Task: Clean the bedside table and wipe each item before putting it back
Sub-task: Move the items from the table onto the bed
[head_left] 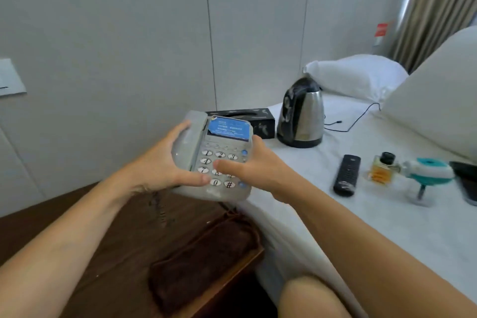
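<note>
**Phone in hand above the table, cloth idle, six items waiting on the bed**

Head view. Knee point(309, 297) at bottom edge, nearest the lens, beside the bed's side. Just beyond it, the brown cloth point(204, 263) lies flat on the bedside table point(77, 253), near the table's right edge; neither hand touches it. Apart from the cloth, I see only the phone's cord trailing down to the dark wood top.

Grip: my left hand point(165, 162) is clamped on the handset side of the grey telephone point(214, 160), thumb across the lower keys. My right hand point(255, 165) is closed on the opposite edge, thumb lying over the keypad. Phone is held tilted, lifted off the table, over the gap between table and bed.

On the bed sheet, set aside: black tissue box point(247, 121) against the wall, steel kettle point(302, 116) just beside it, remote point(347, 175), small perfume bottle point(382, 168), teal-and-white gadget point(428, 173) touching the bottle, and a dark object point(464, 181) cut by the frame edge, not identifiable.

Judgement on progress: clearing looks nearly complete, phone being the last piece off. Cannot tell whether the tabletop has been wiped. Wiping each item and returning all of them appears to remain, so task is at an early-to-middle stage.
</note>
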